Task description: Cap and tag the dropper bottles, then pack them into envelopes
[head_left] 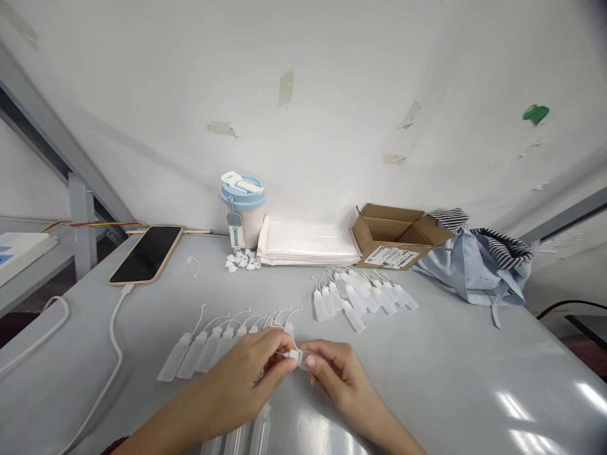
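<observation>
Above the front middle of the table, my right hand (340, 374) is closed round a small translucent squeeze bottle (305, 361) lying sideways. The fingers of my left hand (251, 370) pinch the white cap (294, 355) at the bottle's neck, with a thin white stem curving up beside it. Both hands are close together, and fingers cover much of the bottle. A row of similar bottles with thin bent stems (193, 355) lies behind and left of my left hand. Below that hand are several clear bottles without visible stems (260, 431), partly hidden by my arm.
Another bunch of bottles (353, 306) lies farther back on the right. White small caps (243, 260) are heaped before a blue-lidded cup (246, 212). White packets (310, 243), an open cardboard box (396, 240) and a blue cloth bag (474, 265) line the wall. A phone (148, 254) charges at left.
</observation>
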Demonstrator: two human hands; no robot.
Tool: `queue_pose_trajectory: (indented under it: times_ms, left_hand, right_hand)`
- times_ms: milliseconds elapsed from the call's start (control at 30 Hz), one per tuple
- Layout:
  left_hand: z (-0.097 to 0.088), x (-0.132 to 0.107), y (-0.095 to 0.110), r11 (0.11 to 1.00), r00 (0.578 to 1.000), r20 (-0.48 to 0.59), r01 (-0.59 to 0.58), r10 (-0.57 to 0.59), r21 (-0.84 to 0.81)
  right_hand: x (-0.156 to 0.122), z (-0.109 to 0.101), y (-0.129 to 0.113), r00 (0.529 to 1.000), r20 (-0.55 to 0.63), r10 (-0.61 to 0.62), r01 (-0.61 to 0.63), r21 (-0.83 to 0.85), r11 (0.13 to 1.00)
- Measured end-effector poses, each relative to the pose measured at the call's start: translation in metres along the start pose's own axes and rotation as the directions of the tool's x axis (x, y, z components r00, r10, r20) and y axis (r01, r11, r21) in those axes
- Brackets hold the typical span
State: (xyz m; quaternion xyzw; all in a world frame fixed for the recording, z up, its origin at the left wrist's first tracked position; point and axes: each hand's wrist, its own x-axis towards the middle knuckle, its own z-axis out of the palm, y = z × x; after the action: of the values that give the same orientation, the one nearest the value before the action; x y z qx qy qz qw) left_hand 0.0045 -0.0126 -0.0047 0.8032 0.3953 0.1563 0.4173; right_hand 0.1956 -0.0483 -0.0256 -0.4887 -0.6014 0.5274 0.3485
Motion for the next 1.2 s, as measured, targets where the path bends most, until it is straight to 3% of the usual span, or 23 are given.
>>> queue_pose_trajectory:
  times_ms: [133,233,300,367,467,567,633,833,933,1100,1200]
  left_hand:
    - [0.008,0.003,-0.005,0.998,1.0,-0.007,-0.02,0.021,0.066]
    - [0.009,0.007,-0.003,0.999,0.999,-0.039,0.017,-0.015,0.047]
    - [0.008,0.008,-0.001,0.999,0.997,-0.052,0.049,-0.049,0.004]
    - [0.009,0.008,-0.001,0.998,0.996,-0.073,0.049,-0.051,-0.026]
    - [0.013,0.007,-0.004,0.999,0.996,-0.087,-0.025,0.023,-0.023]
    - [0.015,0.007,-0.005,0.998,0.994,-0.094,-0.059,0.055,-0.038]
    - [0.014,0.008,-0.003,0.998,0.994,-0.106,-0.015,0.009,-0.057]
    - [0.013,0.012,0.0,0.997,0.995,-0.075,0.073,-0.071,0.032]
    - [0.016,0.009,-0.002,0.997,0.996,-0.08,0.033,-0.028,0.064]
    - [0.018,0.005,-0.005,0.979,0.971,-0.15,-0.169,0.184,0.113]
    - [0.015,0.007,-0.008,0.987,0.985,-0.113,-0.122,0.133,0.103]
  right_hand:
    - [-0.001,0.006,0.004,0.991,-0.028,-0.133,0.128,-0.145,0.981]
    - [-0.003,0.009,0.008,0.937,-0.022,-0.348,0.323,-0.321,0.89]
    - [-0.003,0.008,0.009,0.906,-0.015,-0.423,0.386,-0.38,0.84]
    - [-0.002,0.006,0.009,0.929,-0.039,-0.369,0.333,-0.347,0.876]
    - [0.001,-0.001,0.007,0.989,-0.048,-0.137,0.126,-0.182,0.975]
    - [0.002,-0.005,0.004,1.0,-0.015,-0.004,0.003,-0.064,0.998]
    - [0.001,-0.004,0.003,0.999,-0.039,-0.03,0.026,-0.08,0.996]
    - [-0.005,0.003,0.003,0.967,-0.055,-0.247,0.216,-0.332,0.918]
    - [-0.004,0.001,0.003,0.98,-0.068,-0.185,0.157,-0.296,0.942]
    - [0.001,-0.004,0.001,0.999,-0.047,0.015,-0.019,-0.087,0.996]
    - [0.001,-0.001,0.001,0.997,-0.077,0.018,-0.024,-0.084,0.996]
